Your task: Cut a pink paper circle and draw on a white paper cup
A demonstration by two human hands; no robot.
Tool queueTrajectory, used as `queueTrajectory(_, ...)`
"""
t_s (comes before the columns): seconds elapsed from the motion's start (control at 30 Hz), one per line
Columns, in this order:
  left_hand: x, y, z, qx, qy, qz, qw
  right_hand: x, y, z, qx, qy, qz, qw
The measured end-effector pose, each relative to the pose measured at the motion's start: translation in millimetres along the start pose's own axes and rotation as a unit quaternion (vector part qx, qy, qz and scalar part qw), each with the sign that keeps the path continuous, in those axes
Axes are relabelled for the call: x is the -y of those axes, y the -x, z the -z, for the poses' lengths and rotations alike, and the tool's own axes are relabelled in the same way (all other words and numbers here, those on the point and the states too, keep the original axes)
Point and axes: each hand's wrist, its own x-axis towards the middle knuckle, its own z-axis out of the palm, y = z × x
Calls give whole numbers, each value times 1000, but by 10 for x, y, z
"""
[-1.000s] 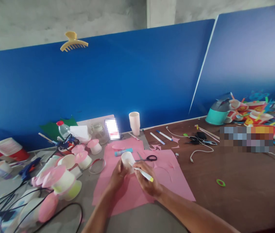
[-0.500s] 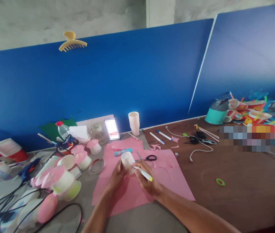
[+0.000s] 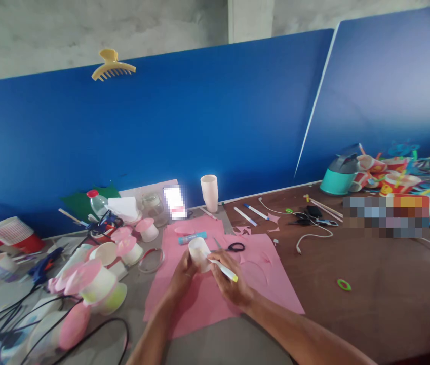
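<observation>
A small white paper cup is tilted over the pink paper, its mouth facing up and away from me. My left hand grips it from the left side. In my right hand is a white marker with a yellow end, its other end at the cup's side. Whether the tip touches the cup is hard to make out. Just beyond the hands lie a pair of scissors with black handles and a blue glue stick.
A stack of white cups stands against the blue partition. To the left are pink-topped cups, black cables and a jar. Markers, a white cable and a teal container lie to the right.
The cup has shifted very slightly in my left hand. My right hand and the marker are almost where they were; everything else stays put.
</observation>
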Motion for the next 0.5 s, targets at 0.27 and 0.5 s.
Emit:
queueTrajectory(0.27,-63,12,18,28,30,9,999,-21,5,0,-2,8,-9,1000)
queueTrajectory(0.5,-106,18,30,35,86,3,996,-77,13,-15,-24,1,-36,999)
